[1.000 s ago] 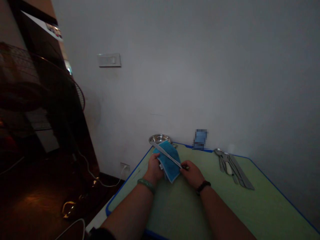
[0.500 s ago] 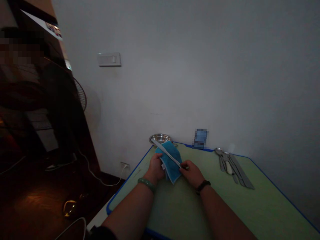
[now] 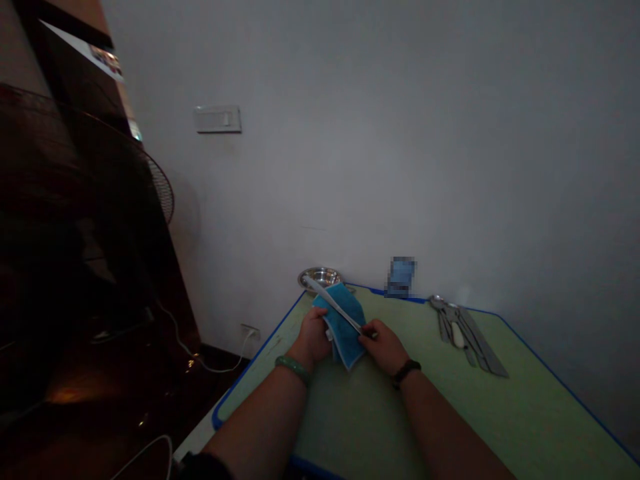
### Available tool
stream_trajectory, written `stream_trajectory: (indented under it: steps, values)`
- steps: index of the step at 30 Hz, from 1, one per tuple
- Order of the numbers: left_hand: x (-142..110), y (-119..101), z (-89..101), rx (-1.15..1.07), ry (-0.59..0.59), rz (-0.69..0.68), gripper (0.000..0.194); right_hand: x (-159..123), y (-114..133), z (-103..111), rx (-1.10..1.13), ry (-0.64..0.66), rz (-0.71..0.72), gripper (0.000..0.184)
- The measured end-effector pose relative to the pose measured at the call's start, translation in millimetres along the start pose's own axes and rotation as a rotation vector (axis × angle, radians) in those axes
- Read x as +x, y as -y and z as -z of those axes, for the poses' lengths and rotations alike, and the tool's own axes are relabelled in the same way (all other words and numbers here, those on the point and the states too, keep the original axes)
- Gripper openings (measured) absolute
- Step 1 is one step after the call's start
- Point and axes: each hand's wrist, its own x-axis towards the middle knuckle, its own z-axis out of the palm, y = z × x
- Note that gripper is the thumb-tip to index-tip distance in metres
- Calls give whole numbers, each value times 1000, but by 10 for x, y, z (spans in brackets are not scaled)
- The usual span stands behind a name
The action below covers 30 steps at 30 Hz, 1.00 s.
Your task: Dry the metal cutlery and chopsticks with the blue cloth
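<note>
My left hand (image 3: 315, 335) is closed around a blue cloth (image 3: 350, 341), which spreads out over it with a pale edge and a small white tag. Across the top of the cloth lies a long metal table knife (image 3: 333, 303), slanting up to the left. Its near end is pinched in the fingers of my right hand (image 3: 384, 347). The far end of the knife reaches over a shiny steel bowl (image 3: 323, 273) at the table's back left corner. My left palm is hidden under the cloth.
Spoons and knives (image 3: 470, 340) lie in a group at the right on the green, blue-edged table (image 3: 450, 427). A blurred-out blue item (image 3: 401, 277) stands by the wall. At the left are a fan (image 3: 163, 190) and a white cable (image 3: 180, 343) on the dark floor.
Both hands stay nearly in place, with the cloth and knife shifted very slightly. The person at the left, seen near the fan before, has moved and is now hardly visible in the dark.
</note>
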Motion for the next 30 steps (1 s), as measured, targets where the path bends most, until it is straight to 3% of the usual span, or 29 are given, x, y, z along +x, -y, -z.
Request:
stream_trajectory:
  steps: [10,20,30]
  values:
    - [-63,-7,-97,-46,-92,-41,39,-4,24,8,-44,9,12,15]
    - [-13,-23,-56,-34,-163,-128,41,-29,51,19,-53,18,-12,13]
    - [-54,-29,-97,-65,-189,-194,30,-21,44,15,-48,30,-32,15]
